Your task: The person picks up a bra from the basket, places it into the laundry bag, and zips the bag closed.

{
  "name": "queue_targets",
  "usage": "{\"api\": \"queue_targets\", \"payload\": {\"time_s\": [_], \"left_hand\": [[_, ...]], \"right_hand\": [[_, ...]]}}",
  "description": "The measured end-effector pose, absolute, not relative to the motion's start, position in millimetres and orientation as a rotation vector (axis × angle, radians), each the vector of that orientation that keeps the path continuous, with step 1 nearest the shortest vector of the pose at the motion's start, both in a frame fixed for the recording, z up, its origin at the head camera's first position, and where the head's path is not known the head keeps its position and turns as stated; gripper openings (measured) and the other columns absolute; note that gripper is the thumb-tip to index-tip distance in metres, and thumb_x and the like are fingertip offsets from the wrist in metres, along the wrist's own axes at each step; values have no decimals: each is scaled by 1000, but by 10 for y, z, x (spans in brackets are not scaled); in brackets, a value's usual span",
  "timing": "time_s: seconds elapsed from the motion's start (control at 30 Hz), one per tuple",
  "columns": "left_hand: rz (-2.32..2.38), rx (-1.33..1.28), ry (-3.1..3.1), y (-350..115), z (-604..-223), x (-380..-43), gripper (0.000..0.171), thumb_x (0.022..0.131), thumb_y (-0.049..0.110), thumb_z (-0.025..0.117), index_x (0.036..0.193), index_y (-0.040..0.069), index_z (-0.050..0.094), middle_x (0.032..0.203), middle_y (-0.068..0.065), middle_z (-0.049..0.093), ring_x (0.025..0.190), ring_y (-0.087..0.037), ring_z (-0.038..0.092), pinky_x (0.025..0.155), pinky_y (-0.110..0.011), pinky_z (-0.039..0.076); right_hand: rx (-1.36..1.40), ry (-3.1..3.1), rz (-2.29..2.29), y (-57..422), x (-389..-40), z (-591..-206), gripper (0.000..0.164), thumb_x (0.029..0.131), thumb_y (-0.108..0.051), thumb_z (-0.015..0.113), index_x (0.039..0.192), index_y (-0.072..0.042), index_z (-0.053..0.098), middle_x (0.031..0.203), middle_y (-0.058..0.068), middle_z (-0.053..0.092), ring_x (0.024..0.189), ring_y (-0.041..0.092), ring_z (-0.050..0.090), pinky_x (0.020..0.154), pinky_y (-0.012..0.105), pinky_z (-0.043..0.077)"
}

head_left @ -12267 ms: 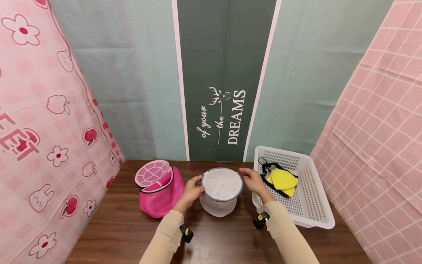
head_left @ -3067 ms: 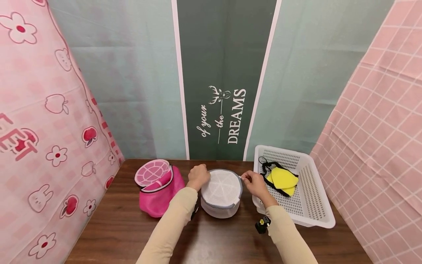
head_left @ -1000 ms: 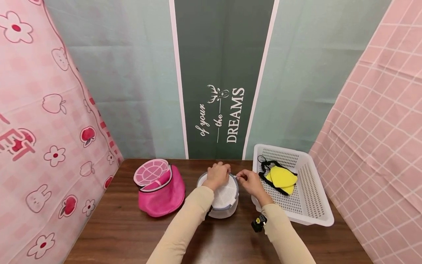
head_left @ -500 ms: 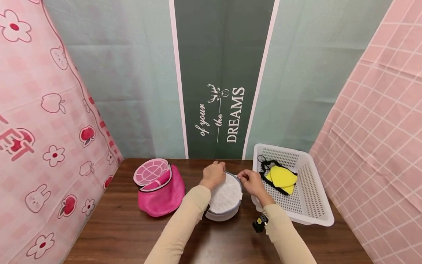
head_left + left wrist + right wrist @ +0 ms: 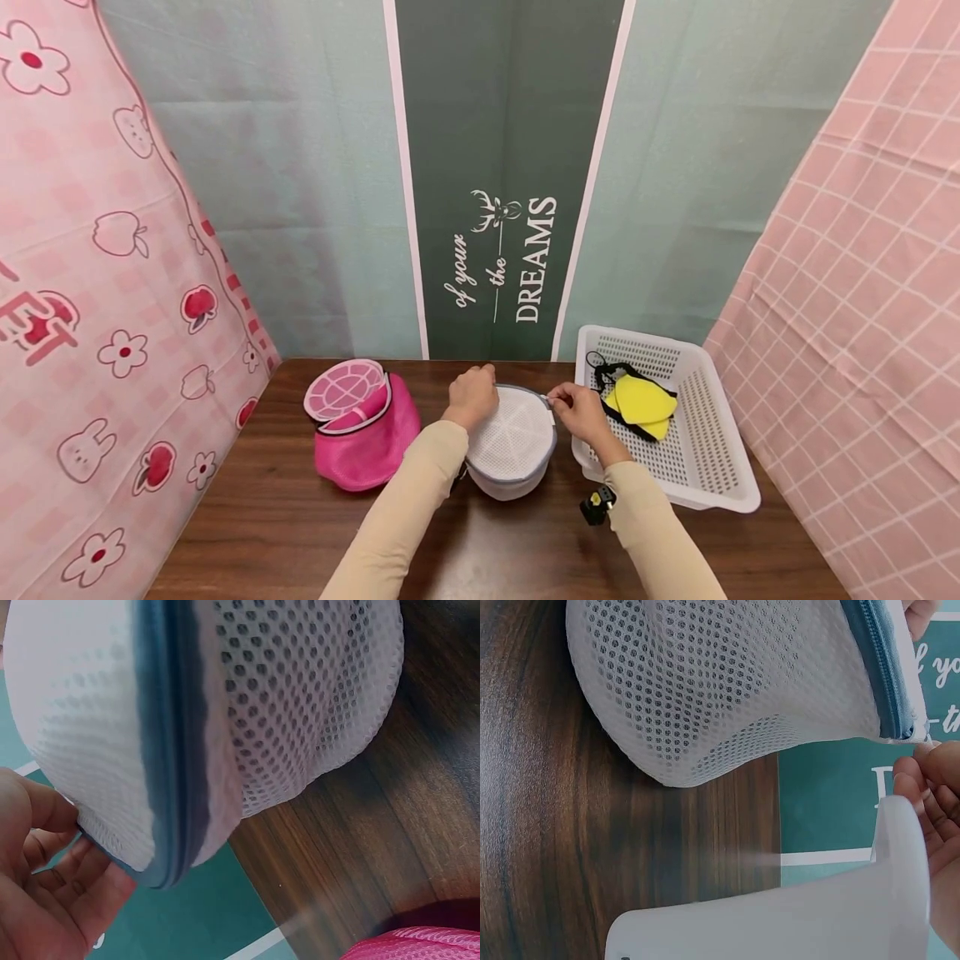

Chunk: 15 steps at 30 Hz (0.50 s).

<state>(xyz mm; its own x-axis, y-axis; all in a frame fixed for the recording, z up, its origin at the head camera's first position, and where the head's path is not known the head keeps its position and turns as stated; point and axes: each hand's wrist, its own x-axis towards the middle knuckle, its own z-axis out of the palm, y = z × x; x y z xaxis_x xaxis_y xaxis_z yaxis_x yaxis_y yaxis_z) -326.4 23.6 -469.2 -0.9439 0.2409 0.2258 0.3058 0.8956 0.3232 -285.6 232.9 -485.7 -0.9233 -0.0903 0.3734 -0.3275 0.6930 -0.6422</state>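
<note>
A round white mesh laundry bag (image 5: pixel 513 433) with a blue-grey zipper (image 5: pixel 881 667) round its lid stands on the table between my hands. My left hand (image 5: pixel 474 396) pinches the lid's far left edge between thumb and fingers; in the left wrist view, the left hand (image 5: pixel 52 877) has the rim between its fingertips. At the far right of the rim, my right hand (image 5: pixel 581 412) pinches the small zipper pull. The right wrist view has the right hand (image 5: pixel 937 787) at the zipper's end. A white tag (image 5: pixel 553 421) sticks out at the right rim.
On the left stands a pink mesh bag (image 5: pixel 367 450) with its lid folded up. To the right, a white plastic basket (image 5: pixel 712 442) holds a yellow and black folded item (image 5: pixel 643 402). The wooden table (image 5: pixel 247 508) ends at a curtain behind.
My left hand has moved left from over the lid to its far left edge. The laundry bag has turned, its tag going from the front right to the right rim. The right hand keeps its pinch.
</note>
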Motion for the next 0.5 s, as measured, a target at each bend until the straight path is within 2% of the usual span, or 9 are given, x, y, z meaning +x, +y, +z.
{"api": "queue_targets", "payload": {"time_s": [0.2,0.5], "left_hand": [[-572,-367,-2884,243,-4719,-3256,4,84,15,55,85,12,57,80,-8,58,75,-32,61,58,-43,47],[-619,-275,-2912,200,-4728,-3242,13,87,16,55,97,8,60,83,-10,58,77,-33,61,60,-43,49]], "right_hand": [[336,-2591,1079,2325,-2856,-4848,5,83,0,64,80,-3,65,69,1,59,61,15,50,54,29,43],[260,-2636,1095,2363,-2852,-4863,6,86,-2,62,82,-6,66,69,0,58,60,15,50,52,29,43]]}}
